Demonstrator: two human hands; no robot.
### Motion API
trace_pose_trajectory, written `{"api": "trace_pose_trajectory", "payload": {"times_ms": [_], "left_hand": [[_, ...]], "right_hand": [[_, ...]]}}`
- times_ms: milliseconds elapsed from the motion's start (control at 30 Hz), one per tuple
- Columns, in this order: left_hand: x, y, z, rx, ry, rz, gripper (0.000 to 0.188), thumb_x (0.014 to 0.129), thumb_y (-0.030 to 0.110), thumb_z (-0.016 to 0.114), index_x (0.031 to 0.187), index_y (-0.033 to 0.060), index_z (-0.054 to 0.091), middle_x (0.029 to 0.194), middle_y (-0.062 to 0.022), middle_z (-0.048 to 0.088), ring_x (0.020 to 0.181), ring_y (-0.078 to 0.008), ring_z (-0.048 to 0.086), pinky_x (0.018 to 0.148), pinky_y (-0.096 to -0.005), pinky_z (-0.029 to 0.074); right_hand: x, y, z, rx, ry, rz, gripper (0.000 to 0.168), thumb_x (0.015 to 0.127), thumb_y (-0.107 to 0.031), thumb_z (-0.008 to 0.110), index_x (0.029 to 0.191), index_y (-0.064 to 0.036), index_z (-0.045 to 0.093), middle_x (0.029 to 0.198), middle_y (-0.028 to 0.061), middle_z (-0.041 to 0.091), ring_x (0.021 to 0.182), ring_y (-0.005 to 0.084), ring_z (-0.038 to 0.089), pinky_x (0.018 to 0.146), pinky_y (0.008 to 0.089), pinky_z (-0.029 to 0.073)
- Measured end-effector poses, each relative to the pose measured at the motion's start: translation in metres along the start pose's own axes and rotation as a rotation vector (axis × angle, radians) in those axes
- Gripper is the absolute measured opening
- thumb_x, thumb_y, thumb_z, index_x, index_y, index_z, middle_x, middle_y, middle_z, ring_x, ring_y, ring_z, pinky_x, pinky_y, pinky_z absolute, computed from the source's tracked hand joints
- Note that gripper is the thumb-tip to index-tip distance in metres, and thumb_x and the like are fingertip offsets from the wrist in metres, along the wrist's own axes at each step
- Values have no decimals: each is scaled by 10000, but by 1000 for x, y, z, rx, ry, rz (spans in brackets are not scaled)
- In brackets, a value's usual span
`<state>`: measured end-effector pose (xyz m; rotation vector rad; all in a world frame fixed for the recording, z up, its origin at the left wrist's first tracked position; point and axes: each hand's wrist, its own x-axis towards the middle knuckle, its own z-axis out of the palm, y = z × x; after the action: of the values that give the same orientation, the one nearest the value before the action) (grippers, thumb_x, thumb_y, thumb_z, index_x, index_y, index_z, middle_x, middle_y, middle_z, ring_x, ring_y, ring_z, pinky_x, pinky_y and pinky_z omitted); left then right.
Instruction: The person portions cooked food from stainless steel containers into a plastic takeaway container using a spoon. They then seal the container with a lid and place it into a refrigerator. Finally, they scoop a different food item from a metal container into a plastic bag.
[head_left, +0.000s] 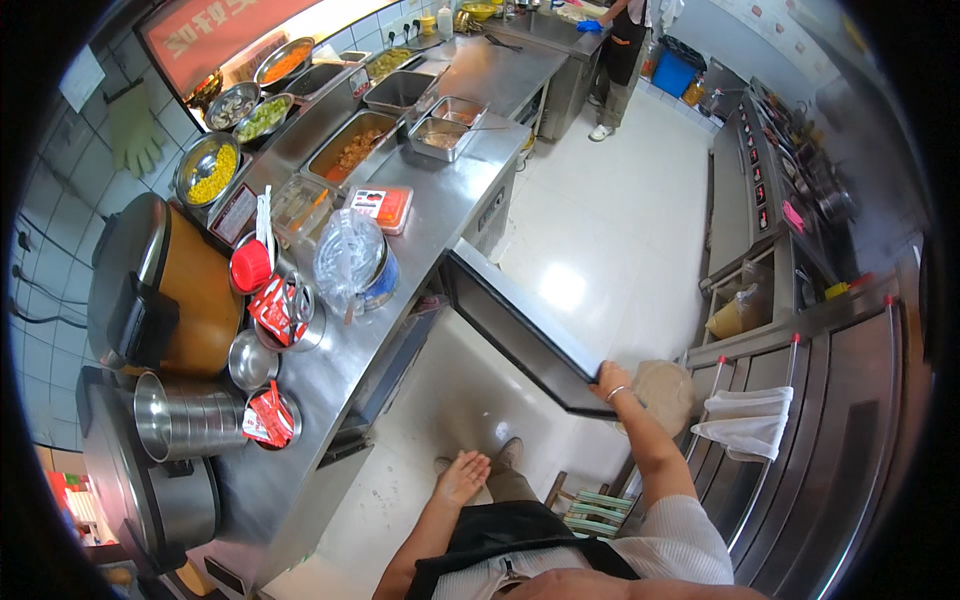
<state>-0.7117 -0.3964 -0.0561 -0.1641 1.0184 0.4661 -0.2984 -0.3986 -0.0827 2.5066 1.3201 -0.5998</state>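
My right hand (613, 381) grips the free edge of a swung-out door (525, 334) on the stainless under-counter fridge. The door has a dark gasket around its inner face and stands out over the tiled floor. Part of the dark compartment (390, 367) shows beneath the worktop; most of what is inside is hidden. Before my body hangs my left hand (465, 476), palm turned up, holding nothing. On the steel counter (442, 217) above the opening are a large can wrapped in a clear plastic bag (349, 262) and a lidded plastic box with orange contents (382, 208).
Rice cookers (191, 292), stacked steel cups (187, 416) and bowls of chopped food (214, 176) line the left. At right stand steel cabinets (810, 420) with a white cloth (746, 420). A slatted stool (596, 510) is by my legs. Another person (626, 52) stands farther back.
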Motion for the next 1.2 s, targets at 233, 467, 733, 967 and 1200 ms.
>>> {"api": "trace_pose_trajectory", "payload": {"times_ms": [233, 467, 733, 967, 1200], "left_hand": [[12, -100, -25, 27, 192, -349, 641, 890, 471, 486, 1316, 27, 305, 1280, -204, 389, 1176, -374, 405, 979, -574, 340], [0, -55, -140, -472, 56, -172, 691, 863, 649, 319, 1176, 52, 471, 1122, -234, 507, 1021, -409, 514, 833, -551, 445], [-21, 118, -224, -1048, 249, 382, 669, 847, 636, 365, 1288, 135, 334, 1368, -220, 275, 1234, -418, 344, 949, -625, 332], [-14, 207, -294, -1272, -11, 948, 481, 819, 515, 492, 1142, 166, 422, 1254, -144, 390, 1100, -366, 440, 917, -632, 311], [-14, 161, -117, -242, 326, 328, 368, 873, 384, 563, 1037, 60, 506, 994, -97, 534, 826, -207, 565, 744, -304, 494]], "right_hand": [[-124, -125, 40, 69, 51, -95, 637, 697, -536, 666, 991, 3, 496, 954, 175, 598, 859, 322, 610, 758, 423, 469], [-181, -229, 121, 472, -52, -352, 750, 762, -514, 626, 1262, -2, 402, 1077, 207, 564, 864, 317, 621, 790, 403, 487], [-184, -105, 86, 354, -107, -471, 522, 775, -308, 658, 1164, 1, 499, 1116, 234, 533, 905, 341, 596, 813, 392, 481], [-128, -17, 81, 182, -226, -443, 499, 767, -311, 655, 1154, -25, 519, 1111, 232, 543, 1002, 382, 543, 887, 409, 448], [-9, -83, -34, 324, -73, -553, 401, 772, -237, 643, 1114, -51, 546, 1049, 188, 558, 865, 325, 597, 774, 399, 484]]}}
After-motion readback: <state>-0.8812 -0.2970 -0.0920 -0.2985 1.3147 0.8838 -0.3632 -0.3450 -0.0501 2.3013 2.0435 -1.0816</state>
